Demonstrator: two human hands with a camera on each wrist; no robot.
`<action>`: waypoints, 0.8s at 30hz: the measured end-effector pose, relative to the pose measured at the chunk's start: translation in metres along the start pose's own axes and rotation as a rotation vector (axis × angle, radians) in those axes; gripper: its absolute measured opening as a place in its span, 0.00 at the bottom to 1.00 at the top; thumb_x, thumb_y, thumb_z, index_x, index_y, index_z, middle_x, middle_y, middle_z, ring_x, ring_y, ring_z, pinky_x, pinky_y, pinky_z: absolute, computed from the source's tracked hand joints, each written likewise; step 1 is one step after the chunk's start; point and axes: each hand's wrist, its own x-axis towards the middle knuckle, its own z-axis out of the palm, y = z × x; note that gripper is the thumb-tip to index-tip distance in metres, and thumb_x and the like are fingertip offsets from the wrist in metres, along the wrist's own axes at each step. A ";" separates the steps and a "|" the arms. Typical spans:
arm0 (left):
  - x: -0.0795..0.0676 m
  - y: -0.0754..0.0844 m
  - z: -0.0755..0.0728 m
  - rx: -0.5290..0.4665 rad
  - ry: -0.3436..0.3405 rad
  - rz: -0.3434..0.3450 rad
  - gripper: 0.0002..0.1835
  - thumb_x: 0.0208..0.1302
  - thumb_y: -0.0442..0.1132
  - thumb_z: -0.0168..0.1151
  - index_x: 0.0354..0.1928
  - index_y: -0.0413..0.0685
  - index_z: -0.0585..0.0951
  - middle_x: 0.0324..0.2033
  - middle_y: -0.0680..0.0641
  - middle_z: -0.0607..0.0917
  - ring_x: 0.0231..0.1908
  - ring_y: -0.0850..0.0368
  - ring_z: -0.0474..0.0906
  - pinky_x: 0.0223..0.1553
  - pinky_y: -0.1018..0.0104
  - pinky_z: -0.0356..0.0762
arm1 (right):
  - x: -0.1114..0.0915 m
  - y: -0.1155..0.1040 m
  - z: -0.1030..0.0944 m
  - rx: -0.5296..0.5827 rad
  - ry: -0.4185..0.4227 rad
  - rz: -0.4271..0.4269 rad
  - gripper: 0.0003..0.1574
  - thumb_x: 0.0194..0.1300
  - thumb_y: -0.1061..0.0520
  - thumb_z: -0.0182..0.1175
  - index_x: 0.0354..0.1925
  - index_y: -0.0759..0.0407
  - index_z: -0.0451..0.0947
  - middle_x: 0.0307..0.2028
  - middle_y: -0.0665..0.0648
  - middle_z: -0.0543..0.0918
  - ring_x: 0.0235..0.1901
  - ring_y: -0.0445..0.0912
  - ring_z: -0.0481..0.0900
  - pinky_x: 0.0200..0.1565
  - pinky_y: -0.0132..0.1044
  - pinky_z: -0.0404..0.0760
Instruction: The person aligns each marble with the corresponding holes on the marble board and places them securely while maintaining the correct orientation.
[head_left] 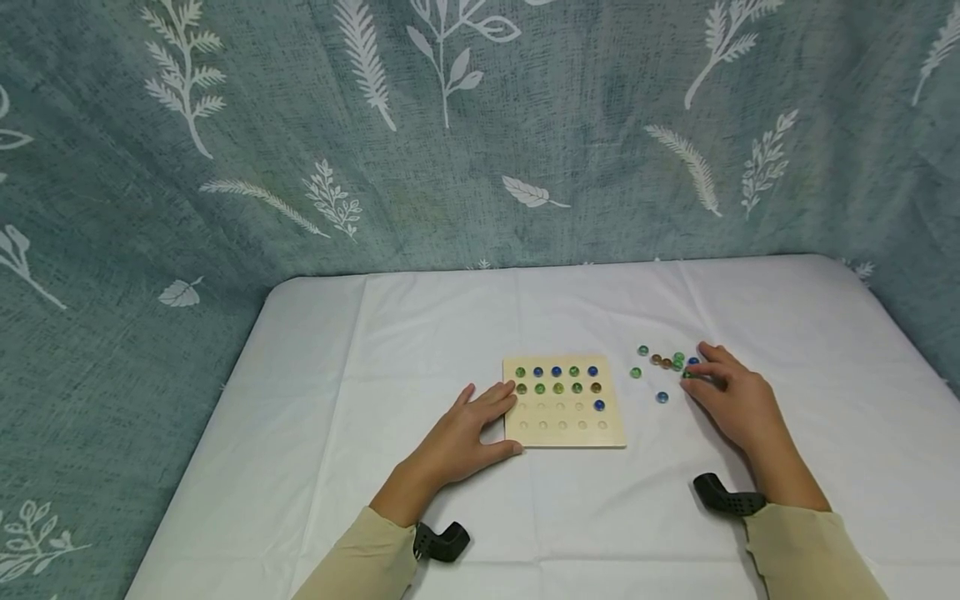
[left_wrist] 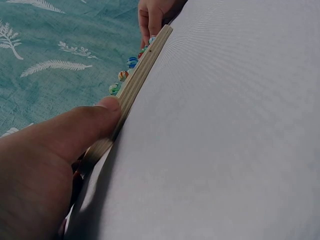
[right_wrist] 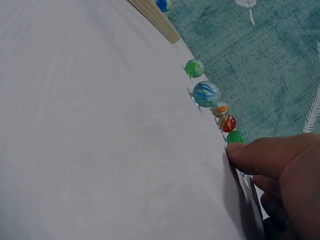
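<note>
A pale wooden board with rows of shallow hollows lies on the table. Marbles fill its two far rows, and a blue marble sits at the right end of the third row. My left hand rests at the board's left side, straight fingers on its edge and the thumb against the near edge. To the right, my right hand pinches a green marble between thumb and index finger, at the edge of a loose group of marbles. That marble is partly hidden by the fingers.
Several loose marbles, green, amber and blue, lie between the board and my right hand, with a light blue marble nearest me. A white cloth covers the table. Behind it hangs a teal leaf-patterned curtain.
</note>
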 end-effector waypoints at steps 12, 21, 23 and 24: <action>-0.001 -0.002 0.001 0.002 -0.002 0.007 0.40 0.61 0.58 0.66 0.72 0.49 0.68 0.74 0.58 0.61 0.74 0.65 0.53 0.79 0.58 0.38 | -0.001 -0.002 0.001 -0.006 0.040 -0.001 0.25 0.70 0.49 0.60 0.54 0.67 0.79 0.71 0.64 0.64 0.74 0.61 0.55 0.70 0.64 0.57; 0.000 -0.001 0.001 0.010 -0.001 0.001 0.40 0.61 0.58 0.66 0.72 0.50 0.68 0.74 0.58 0.61 0.74 0.66 0.53 0.79 0.59 0.38 | -0.006 -0.018 -0.001 0.043 0.107 -0.073 0.26 0.69 0.46 0.62 0.54 0.65 0.81 0.68 0.59 0.71 0.72 0.56 0.62 0.69 0.62 0.62; 0.000 -0.001 0.001 0.010 -0.002 -0.001 0.40 0.61 0.58 0.66 0.72 0.50 0.68 0.74 0.59 0.61 0.74 0.66 0.53 0.79 0.59 0.38 | -0.009 -0.023 0.000 0.053 0.096 -0.087 0.27 0.67 0.44 0.63 0.54 0.64 0.82 0.68 0.57 0.72 0.72 0.53 0.63 0.68 0.61 0.64; 0.000 -0.001 0.001 0.009 -0.003 -0.002 0.40 0.61 0.58 0.66 0.72 0.50 0.68 0.74 0.59 0.61 0.74 0.66 0.53 0.79 0.59 0.38 | -0.010 -0.025 0.000 0.050 0.087 -0.106 0.28 0.67 0.44 0.63 0.54 0.64 0.82 0.67 0.57 0.72 0.71 0.53 0.64 0.67 0.61 0.65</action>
